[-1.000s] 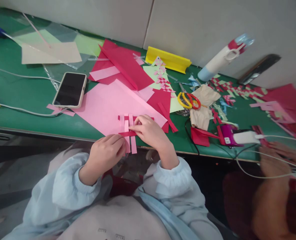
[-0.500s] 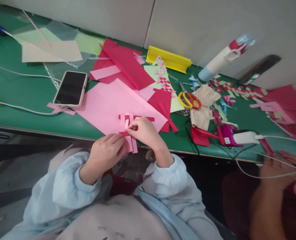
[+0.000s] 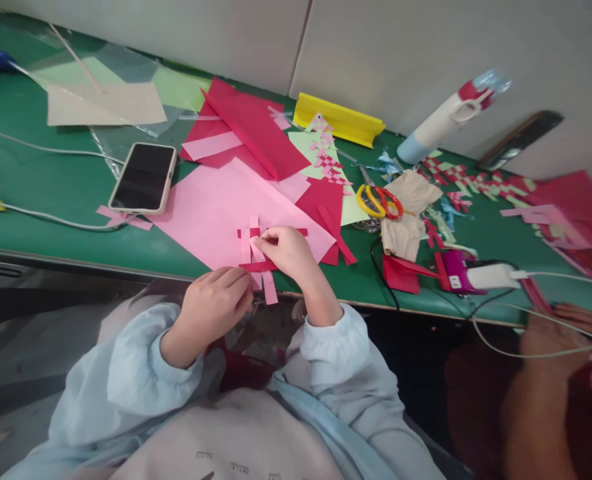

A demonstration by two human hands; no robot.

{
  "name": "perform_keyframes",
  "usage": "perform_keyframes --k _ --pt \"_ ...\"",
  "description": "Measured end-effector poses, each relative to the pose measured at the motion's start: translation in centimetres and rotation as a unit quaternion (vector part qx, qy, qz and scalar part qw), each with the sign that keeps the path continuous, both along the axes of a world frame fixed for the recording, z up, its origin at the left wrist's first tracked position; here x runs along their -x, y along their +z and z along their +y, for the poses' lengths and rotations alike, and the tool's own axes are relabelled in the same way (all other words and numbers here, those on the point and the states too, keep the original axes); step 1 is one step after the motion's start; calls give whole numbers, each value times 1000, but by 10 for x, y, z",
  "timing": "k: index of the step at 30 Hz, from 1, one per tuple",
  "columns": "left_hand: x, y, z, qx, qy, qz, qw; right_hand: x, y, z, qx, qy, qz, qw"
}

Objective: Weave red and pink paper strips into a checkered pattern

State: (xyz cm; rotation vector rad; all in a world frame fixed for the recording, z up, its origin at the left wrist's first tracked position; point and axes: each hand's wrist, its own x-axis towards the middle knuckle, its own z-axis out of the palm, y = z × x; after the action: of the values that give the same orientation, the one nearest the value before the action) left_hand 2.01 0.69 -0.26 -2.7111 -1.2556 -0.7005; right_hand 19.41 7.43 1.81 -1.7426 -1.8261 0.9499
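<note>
Our left hand [image 3: 216, 303] pinches the paper-strip weave [image 3: 246, 248]; our right hand [image 3: 286, 250] grips a pink strip [image 3: 257, 253]. Few strips look interlaced, and most weaving remains.

Both hands [image 3: 249, 277] pinching pink-red woven strips [image 3: 256, 261] on pink sheet [image 3: 211, 213].

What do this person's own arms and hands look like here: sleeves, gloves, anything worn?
The left hand and right hand are bare: no gloves, and no ring or watch shows. The left sleeve and right sleeve are pale blue, loose and puffy, gathered into elastic cuffs at the wrists.
</note>
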Motion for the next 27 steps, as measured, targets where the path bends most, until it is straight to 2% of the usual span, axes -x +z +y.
perform_keyframes --k 7,12,21,27 --pt "0 0 0 -1 0 -5 1000 -6 -3 -2 67 -20 80 994" --pt "-1 0 0 -1 0 -5 1000 -6 -5 -2 72 -26 115 990" --pt "-1 0 -1 -6 -7 30 1000 -7 -22 4 75 -65 224 970" --pt "-3 0 0 -11 3 48 999 -10 -16 4 104 -53 244 963"
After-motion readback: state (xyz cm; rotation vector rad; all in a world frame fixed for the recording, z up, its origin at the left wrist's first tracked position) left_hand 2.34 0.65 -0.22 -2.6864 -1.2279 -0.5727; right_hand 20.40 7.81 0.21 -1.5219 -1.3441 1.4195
